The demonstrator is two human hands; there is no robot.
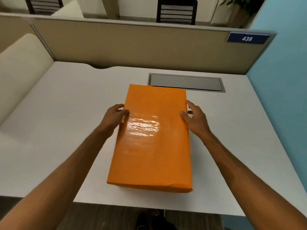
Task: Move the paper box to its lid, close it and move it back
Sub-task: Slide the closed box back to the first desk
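A: How do you reckon the orange box (152, 138) handles?

B: Light for its bulk, I'd guess, being paper. The walls look stiff enough to hold shape, but the glossy skin is probably slippery, and squeezing hard could dent it. Best held at the two long sides, near the middle, palms flat.

A: Which is where the hands are?

B: Roughly. The left hand (116, 116) presses the left long side, the right hand (193, 117) the right one, fingers spread, clamping the box between them (thumbs on the top edge).

A: And the look of it?

B: Plain orange, shiny with a wrinkled glare patch, a small crease at the near right corner. Its lid seems already on. It sits mid-desk (58, 130), its far end at the grey cable flap (186, 83)
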